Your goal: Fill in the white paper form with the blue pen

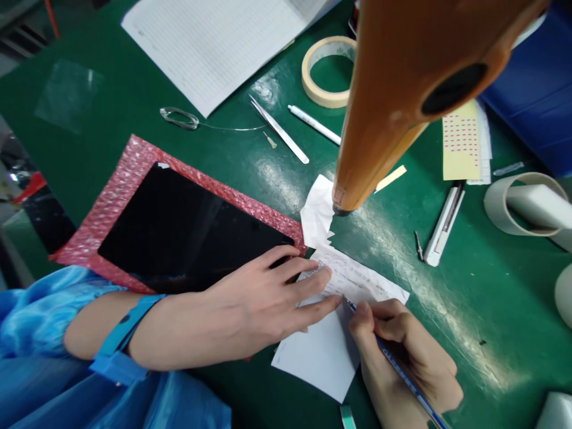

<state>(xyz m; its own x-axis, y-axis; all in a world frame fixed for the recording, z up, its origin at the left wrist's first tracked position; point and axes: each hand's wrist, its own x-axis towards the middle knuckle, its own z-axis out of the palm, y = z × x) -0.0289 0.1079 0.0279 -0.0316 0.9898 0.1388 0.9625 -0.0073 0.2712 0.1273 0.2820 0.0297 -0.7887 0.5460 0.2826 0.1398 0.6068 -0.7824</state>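
Observation:
My right hand (404, 357) grips a blue pen (409, 384), its tip touching a white paper slip (319, 357) that bears some print and handwriting. Spread across the slip's upper left part, my left hand (268, 295) has its fingers apart and flat, with a blue strap around the wrist. Beside that hand lies a black glass screen panel (192, 229) on a pink bubble-wrap sheet (107, 199). Part of the panel's lower edge is hidden by my left hand and forearm. A crumpled white paper (318, 211) touches the slip's top end.
An orange tool body (388, 89) looms close overhead, covering the upper right. On the green table lie tweezers (281, 131), a white pen (315, 124), a masking tape roll (313, 83), a grid sheet (214, 47), a utility knife (444, 226) and a pale ring (496, 205).

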